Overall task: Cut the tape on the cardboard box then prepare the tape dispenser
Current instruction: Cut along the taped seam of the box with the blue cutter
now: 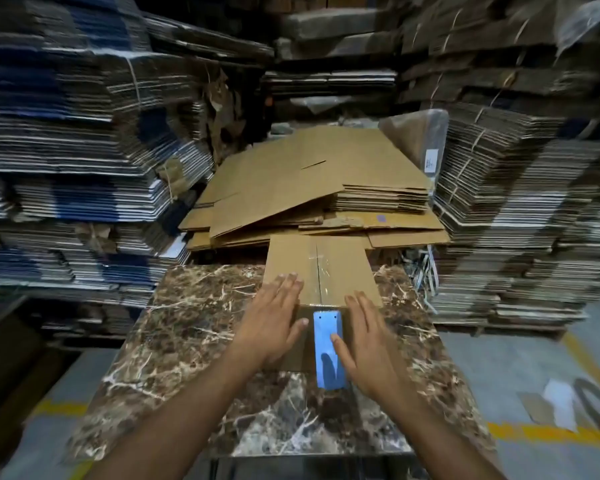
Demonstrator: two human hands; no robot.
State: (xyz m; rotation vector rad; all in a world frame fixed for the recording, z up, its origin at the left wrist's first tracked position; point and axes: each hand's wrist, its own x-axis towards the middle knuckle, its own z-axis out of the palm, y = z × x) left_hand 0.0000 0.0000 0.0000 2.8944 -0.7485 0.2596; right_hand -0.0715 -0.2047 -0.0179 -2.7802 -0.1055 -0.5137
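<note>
A closed cardboard box sits on the marble-patterned counter, its far end reaching past the counter's back edge toward a loose pile of flattened cartons. A strip of clear tape runs along the centre seam of the box top and down over the near edge.

The left hand lies flat and open, fingers spread, over the box's near left corner, thumb on the near face; it grips nothing. The right hand is also open and flat, fingers on the near right corner of the box top, its thumb pressing against a blue tape dispenser. The dispenser lies against the box's near face on the seam line, its serrated edge just below the top edge, its lower end resting on the counter.

The counter is bare to the left of the box and along its near edge. Tall stacks of bundled cardboard close in on the left, the right and behind. Grey floor with yellow lines shows on both sides.
</note>
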